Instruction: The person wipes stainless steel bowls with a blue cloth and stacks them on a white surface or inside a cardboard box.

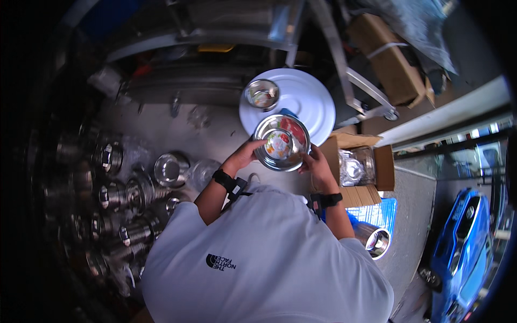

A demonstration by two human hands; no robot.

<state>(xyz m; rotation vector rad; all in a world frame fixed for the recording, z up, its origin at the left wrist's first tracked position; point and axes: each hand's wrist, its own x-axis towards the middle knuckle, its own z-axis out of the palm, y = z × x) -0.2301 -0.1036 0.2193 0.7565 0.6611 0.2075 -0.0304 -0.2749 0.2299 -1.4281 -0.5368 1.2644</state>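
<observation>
Between my two hands is a shiny stainless steel bowl [281, 142], with a colourful printed sticker at its bottom and red reflections on its wall. My left hand [243, 154] grips the rim on the left, its thumb over the edge. On the lower right, my right hand [316, 163] holds the rim. Under and beyond the bowl stands a round white plastic lid or stool top [313, 101]. A smaller steel bowl [261, 94] rests on its left part. Something blue [288, 113], partly hidden, shows just behind the held bowl.
Many steel pots and stacked bowls [137, 191] crowd the floor at left, some with clear plastic wrap. At right are an open cardboard box [383, 167] with wrapped ware and a blue plastic crate [388, 206] beside a steel pot [373, 240]. A metal-framed wheeled rack [365, 87] stands ahead.
</observation>
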